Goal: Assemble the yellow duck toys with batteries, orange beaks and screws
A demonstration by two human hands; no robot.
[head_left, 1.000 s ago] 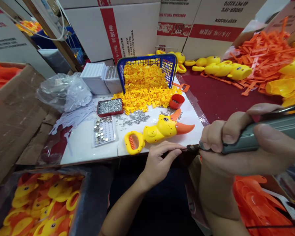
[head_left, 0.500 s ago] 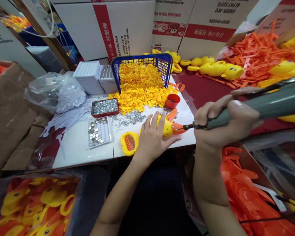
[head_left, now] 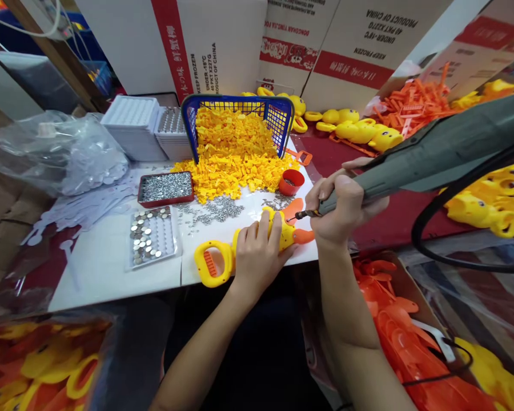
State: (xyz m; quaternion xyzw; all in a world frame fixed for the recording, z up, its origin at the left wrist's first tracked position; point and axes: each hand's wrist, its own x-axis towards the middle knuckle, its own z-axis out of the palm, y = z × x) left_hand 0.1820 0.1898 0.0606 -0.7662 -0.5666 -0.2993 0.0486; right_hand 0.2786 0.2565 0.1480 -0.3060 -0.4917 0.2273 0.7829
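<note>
My left hand [head_left: 257, 254] is wrapped over a yellow plastic duck toy [head_left: 286, 235] with a ring handle at its left end and orange bill-shaped flaps at its right. It presses the toy down on the white work surface [head_left: 107, 285]. In my right hand [head_left: 340, 208] is a grey-green electric screwdriver [head_left: 402, 162], its cable curving off to the right. The bit meets the toy's right end near the upper orange flap. Loose small screws [head_left: 220, 210] lie just behind the toy, beside a small red cup [head_left: 291, 181].
Behind stands a tipped blue basket [head_left: 285, 123] spilling yellow clips [head_left: 235, 154]. On the left are a red tray of screws [head_left: 166, 188], a clear tray of metal discs [head_left: 154, 237] and white plastic pieces [head_left: 85, 208]. Boxes of orange parts [head_left: 394, 319] and duck toys [head_left: 47, 365] flank me below.
The screwdriver bit has shifted from the lower orange flap to beside the upper one, and my right hand has moved left with it. My left hand still holds the duck toy. The camera view has shifted.
</note>
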